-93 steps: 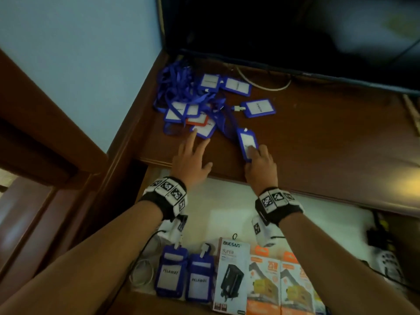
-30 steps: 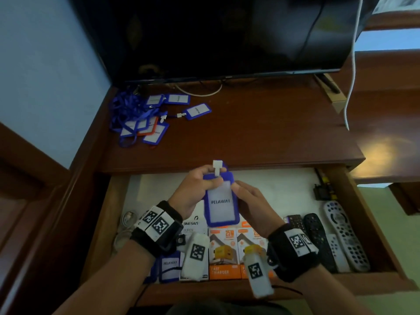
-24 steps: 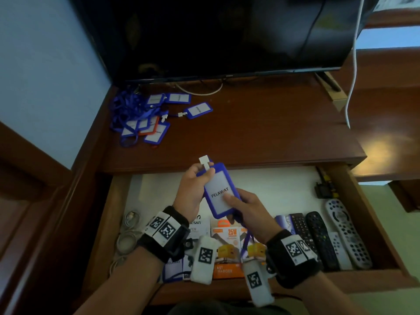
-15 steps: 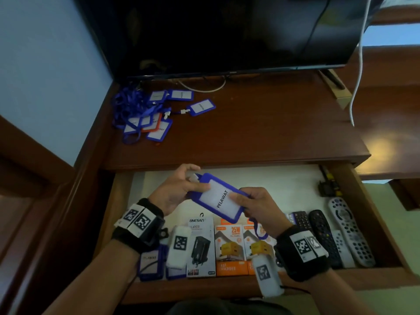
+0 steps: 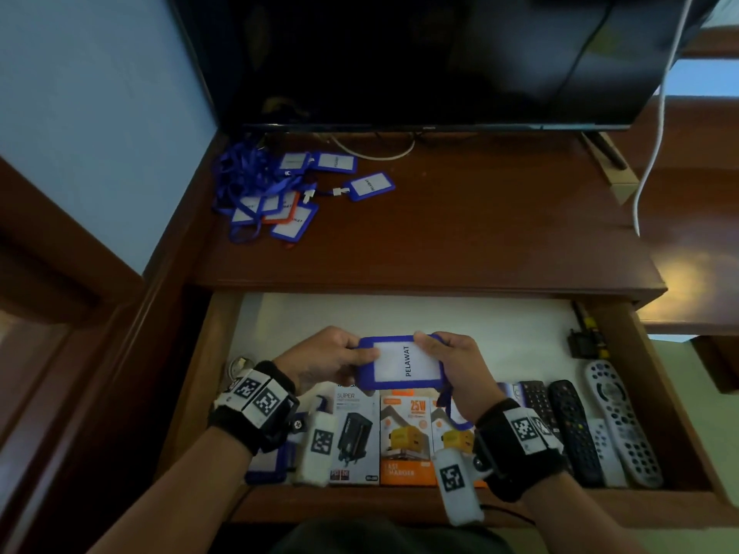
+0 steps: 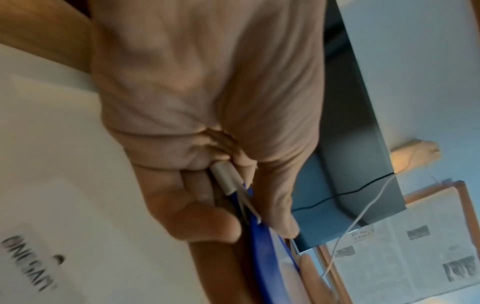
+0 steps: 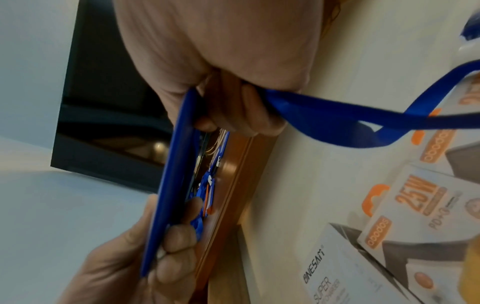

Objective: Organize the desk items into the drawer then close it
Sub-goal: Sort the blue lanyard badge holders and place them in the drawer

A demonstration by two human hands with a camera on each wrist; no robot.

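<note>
Both forearms reach forward over the open drawer [image 5: 676,397], wrists level. The left hand [image 5: 324,359] and right hand [image 5: 460,365] pinch opposite short ends of a blue badge holder [image 5: 402,361] marked PELAWAT, thumbs on top, fingers curled beneath, holding it flat above the charger boxes [image 5: 406,437]. Its blue lanyard [image 7: 350,123] trails from the right hand. More badge holders [image 5: 280,193] lie heaped on the tabletop [image 5: 480,233].

arms: ours are bare | wrists: we wear black bands [image 5: 256,413] with white square-code tags | cameras: white pods [image 5: 456,485] beneath
</note>
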